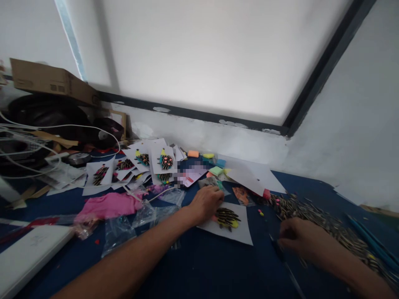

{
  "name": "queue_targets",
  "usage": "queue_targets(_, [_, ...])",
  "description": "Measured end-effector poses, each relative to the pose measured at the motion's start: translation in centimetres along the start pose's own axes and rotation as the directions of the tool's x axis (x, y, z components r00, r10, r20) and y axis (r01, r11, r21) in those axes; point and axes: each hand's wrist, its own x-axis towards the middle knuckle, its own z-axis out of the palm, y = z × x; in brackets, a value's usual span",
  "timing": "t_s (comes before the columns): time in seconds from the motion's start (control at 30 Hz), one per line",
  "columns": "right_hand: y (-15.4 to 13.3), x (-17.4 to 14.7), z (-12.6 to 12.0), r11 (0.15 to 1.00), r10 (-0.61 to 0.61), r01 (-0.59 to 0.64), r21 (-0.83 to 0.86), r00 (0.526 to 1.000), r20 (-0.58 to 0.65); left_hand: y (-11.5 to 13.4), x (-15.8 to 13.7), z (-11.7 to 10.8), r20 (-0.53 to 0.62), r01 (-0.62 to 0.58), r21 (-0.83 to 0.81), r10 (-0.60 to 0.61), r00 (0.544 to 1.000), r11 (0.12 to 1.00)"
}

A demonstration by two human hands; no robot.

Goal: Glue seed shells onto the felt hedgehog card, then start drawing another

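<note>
My left hand [207,203] rests with curled fingers on the upper left edge of a white paper card [243,234]; its fingertips are partly hidden. A hedgehog figure [228,218] on this card has a yellow body covered in dark striped pieces that look like sunflower seeds. My right hand [299,238] hovers, blurred, by a long heap of similar striped seeds [330,226]. Its fingers are bent, but whether they pinch anything is unclear. A thin metal tool [291,274] lies below that hand, and I cannot tell whether the thumb touches it.
Finished-looking hedgehog cards [166,162] overlap at the back left, beside a phone [193,173]. Coloured clay blocks [215,170] sit near the wall. Pink clay or cloth [109,206], plastic bags [118,232] and a white box [34,253] lie leftward. Cables [62,126] loop at far left.
</note>
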Motion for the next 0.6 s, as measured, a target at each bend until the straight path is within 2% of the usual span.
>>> queue_targets(0.23, [-0.2,0.1,0.8,0.990,-0.032,0.031,-0.135,0.999,-0.002,0.1,0.0,-0.1,0.003,0.010,0.008,-0.010,1.000,1.000])
queue_targets(0.33, [-0.6,0.3,0.6,0.989,-0.005,-0.003,-0.145,0.999,-0.051,0.2,0.0,-0.2,0.009,0.015,0.008,-0.015,1.000,1.000])
queue_targets(0.43, [-1.1,0.5,0.4,0.997,0.012,-0.024,-0.080,0.990,-0.140,0.2,-0.1,-0.3,0.013,0.010,0.013,-0.010,1.000,1.000])
queue_targets(0.6, [-1.6,0.6,0.1,0.981,-0.084,0.128,0.144,0.957,-0.278,0.1,0.0,-0.1,0.010,-0.001,0.011,0.001,1.000,1.000])
